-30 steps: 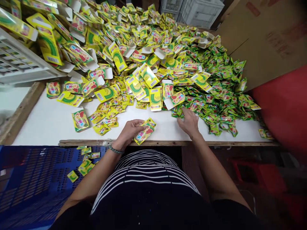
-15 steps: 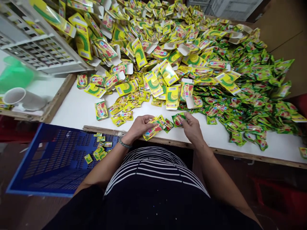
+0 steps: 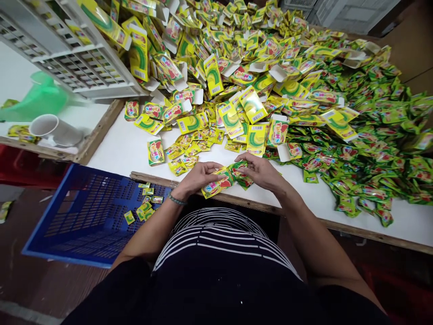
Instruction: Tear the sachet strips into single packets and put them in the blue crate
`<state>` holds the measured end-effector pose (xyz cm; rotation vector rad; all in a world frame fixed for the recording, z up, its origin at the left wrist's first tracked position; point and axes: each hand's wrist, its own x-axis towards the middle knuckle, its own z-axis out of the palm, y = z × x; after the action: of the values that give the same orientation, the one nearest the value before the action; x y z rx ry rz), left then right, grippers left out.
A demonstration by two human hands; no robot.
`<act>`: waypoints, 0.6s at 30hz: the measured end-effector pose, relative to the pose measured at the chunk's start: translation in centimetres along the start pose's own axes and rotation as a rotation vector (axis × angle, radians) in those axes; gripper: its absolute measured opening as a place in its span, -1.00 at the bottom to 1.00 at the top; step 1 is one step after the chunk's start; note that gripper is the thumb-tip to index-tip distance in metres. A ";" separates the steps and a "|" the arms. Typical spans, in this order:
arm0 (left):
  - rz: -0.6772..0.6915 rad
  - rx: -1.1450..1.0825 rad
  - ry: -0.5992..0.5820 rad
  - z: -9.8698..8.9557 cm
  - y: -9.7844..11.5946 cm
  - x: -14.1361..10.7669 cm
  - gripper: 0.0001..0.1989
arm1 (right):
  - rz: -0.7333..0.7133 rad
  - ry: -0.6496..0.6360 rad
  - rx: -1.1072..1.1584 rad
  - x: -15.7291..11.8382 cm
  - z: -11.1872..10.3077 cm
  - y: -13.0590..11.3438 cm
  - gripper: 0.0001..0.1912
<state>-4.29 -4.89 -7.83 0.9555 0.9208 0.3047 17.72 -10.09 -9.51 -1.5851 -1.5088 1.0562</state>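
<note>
My left hand (image 3: pixel 199 178) is closed around a small yellow-green candy box (image 3: pixel 218 184), held tilted over the table's front edge. At the box's right end, my right hand (image 3: pixel 259 171) pinches a green candy packet (image 3: pixel 238 167) with a red fruit print, right against the box's end. Another green packet (image 3: pixel 245 181) shows just below the right fingers. Several yellow packets (image 3: pixel 187 159) lie left of my hands, beside a closed box (image 3: pixel 155 150). Whether the pinched packet is partly inside the box is hidden by my fingers.
Behind my hands spreads a heap of yellow boxes (image 3: pixel 257 140), many with open flaps. Green packets (image 3: pixel 352 164) pile up on the right. A blue crate (image 3: pixel 77 216) holding a few small boxes sits below left. A white cup (image 3: pixel 56 130) and a white plastic crate (image 3: pixel 81 63) stand at left.
My right hand has moved left with the green packet, bringing it to the end of the box. My left hand still holds the box. The whole view has shifted slightly.
</note>
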 end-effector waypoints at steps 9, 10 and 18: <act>0.018 -0.086 0.054 0.7 -0.6 0.4 -0.59 | 0.021 0.040 0.201 0.4 1.7 -0.5 -0.66; 0.025 -0.112 0.055 0.8 -0.6 0.5 -0.57 | 0.035 0.067 0.245 0.4 2.0 -0.5 -0.65; 0.068 -0.215 0.113 1.1 -0.8 0.6 -0.50 | -0.009 0.242 0.078 -0.7 2.8 -1.4 -0.82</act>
<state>-3.17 -5.61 -8.55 0.7779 0.9390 0.5102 14.57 -10.85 -9.40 -1.5873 -1.2956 0.8728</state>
